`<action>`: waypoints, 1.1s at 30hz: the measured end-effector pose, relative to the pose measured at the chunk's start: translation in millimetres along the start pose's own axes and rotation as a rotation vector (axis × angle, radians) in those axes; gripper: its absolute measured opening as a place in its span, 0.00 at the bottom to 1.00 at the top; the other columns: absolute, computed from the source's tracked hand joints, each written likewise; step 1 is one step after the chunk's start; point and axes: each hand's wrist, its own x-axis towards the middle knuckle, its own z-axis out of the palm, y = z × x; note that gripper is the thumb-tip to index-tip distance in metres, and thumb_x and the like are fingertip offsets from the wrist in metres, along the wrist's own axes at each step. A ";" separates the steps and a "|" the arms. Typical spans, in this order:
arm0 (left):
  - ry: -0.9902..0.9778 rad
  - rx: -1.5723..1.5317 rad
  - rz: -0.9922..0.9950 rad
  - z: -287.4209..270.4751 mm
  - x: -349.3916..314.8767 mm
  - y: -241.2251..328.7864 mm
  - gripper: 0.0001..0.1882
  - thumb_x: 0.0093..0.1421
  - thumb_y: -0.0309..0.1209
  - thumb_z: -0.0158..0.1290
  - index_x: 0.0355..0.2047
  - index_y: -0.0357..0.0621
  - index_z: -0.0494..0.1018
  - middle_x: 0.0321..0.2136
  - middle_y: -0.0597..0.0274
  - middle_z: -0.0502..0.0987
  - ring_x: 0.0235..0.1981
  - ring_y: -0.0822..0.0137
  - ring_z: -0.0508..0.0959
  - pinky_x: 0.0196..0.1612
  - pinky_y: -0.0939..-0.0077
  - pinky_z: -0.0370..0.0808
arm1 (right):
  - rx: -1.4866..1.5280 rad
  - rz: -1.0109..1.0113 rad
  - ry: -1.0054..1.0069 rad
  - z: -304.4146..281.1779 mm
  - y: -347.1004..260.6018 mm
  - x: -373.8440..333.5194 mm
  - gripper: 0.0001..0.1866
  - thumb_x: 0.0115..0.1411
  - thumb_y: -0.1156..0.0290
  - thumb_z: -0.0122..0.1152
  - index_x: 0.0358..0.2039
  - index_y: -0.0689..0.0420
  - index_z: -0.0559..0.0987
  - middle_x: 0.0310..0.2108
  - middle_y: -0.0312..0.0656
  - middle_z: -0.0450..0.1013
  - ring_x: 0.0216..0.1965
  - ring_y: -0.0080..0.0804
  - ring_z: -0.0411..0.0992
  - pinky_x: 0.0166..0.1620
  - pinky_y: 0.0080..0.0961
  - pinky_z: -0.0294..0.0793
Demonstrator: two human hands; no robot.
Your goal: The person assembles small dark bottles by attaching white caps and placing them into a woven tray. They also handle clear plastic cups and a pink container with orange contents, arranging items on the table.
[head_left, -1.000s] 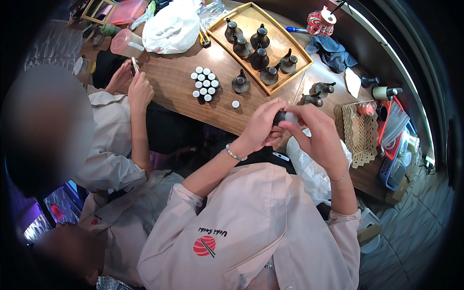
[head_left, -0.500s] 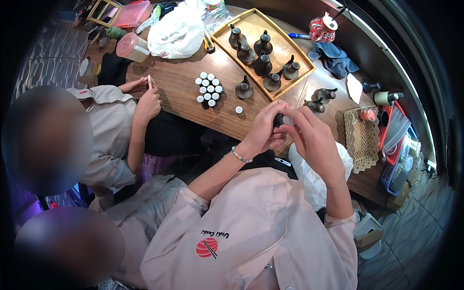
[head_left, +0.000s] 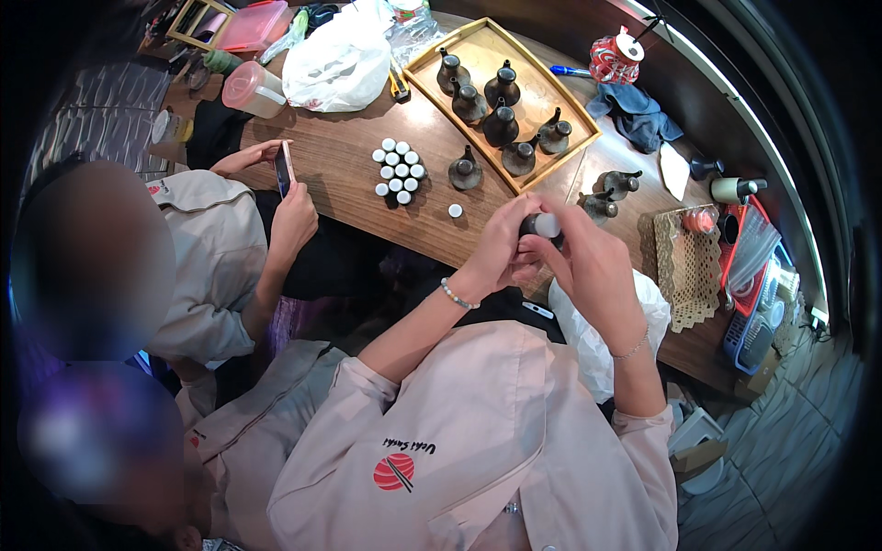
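Above the table's near edge, my left hand (head_left: 503, 241) is closed around a small dark bottle (head_left: 528, 227) with a white cap (head_left: 548, 225). My right hand (head_left: 593, 262) has its thumb and fingers curled at the cap; its fingertips are blurred. Beyond my hands, a dark spouted sauce pot (head_left: 465, 172) stands on the wooden table (head_left: 354, 188). A cluster of small white-capped bottles (head_left: 397, 171) is to its left, and a single white-capped piece (head_left: 455, 211) sits apart from them. Several similar pots (head_left: 501, 124) stand in a wooden tray (head_left: 551, 69).
Two more pots (head_left: 610, 195) stand right of the tray, near a blue cloth (head_left: 640, 112). A woven basket (head_left: 684, 266) and a red basket (head_left: 749, 253) are at the right. White plastic bags (head_left: 338, 62) lie at the back. A co-worker at left holds a phone (head_left: 283, 167).
My right hand has shifted slightly around the cap, and more of the cap shows. The co-worker's phone has turned and their hands have moved a little. Another person's head at lower left has moved.
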 end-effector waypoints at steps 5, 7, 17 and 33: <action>0.065 0.068 0.082 3.2 0.0 -4.5 0.11 0.76 0.41 0.41 0.40 0.51 0.68 0.16 0.74 0.61 0.10 0.80 0.56 0.12 0.86 0.52 | 0.200 0.105 -0.012 3.6 -2.3 0.5 0.20 0.60 0.62 0.73 0.45 0.60 0.76 0.23 0.45 0.75 0.24 0.42 0.79 0.27 0.34 0.76; 0.091 0.166 0.187 2.9 1.1 -8.1 0.12 0.76 0.42 0.40 0.41 0.51 0.67 0.16 0.75 0.62 0.10 0.81 0.55 0.12 0.86 0.52 | 0.283 0.294 -0.026 8.6 -8.4 -4.4 0.19 0.60 0.63 0.73 0.44 0.61 0.76 0.22 0.45 0.75 0.23 0.42 0.78 0.27 0.34 0.76; 0.094 0.065 0.095 -1.9 3.1 -1.7 0.13 0.76 0.44 0.42 0.39 0.51 0.67 0.16 0.72 0.64 0.10 0.81 0.58 0.10 0.84 0.54 | 0.074 0.143 0.020 14.3 -4.7 1.8 0.16 0.63 0.62 0.69 0.42 0.59 0.77 0.21 0.45 0.76 0.23 0.46 0.78 0.27 0.36 0.76; 0.085 0.031 0.100 -23.8 12.4 -15.2 0.12 0.75 0.43 0.43 0.39 0.52 0.70 0.17 0.74 0.65 0.12 0.81 0.60 0.12 0.84 0.53 | 0.083 0.166 -0.103 18.0 0.5 -0.3 0.14 0.62 0.65 0.69 0.42 0.59 0.78 0.25 0.48 0.75 0.29 0.48 0.79 0.32 0.40 0.77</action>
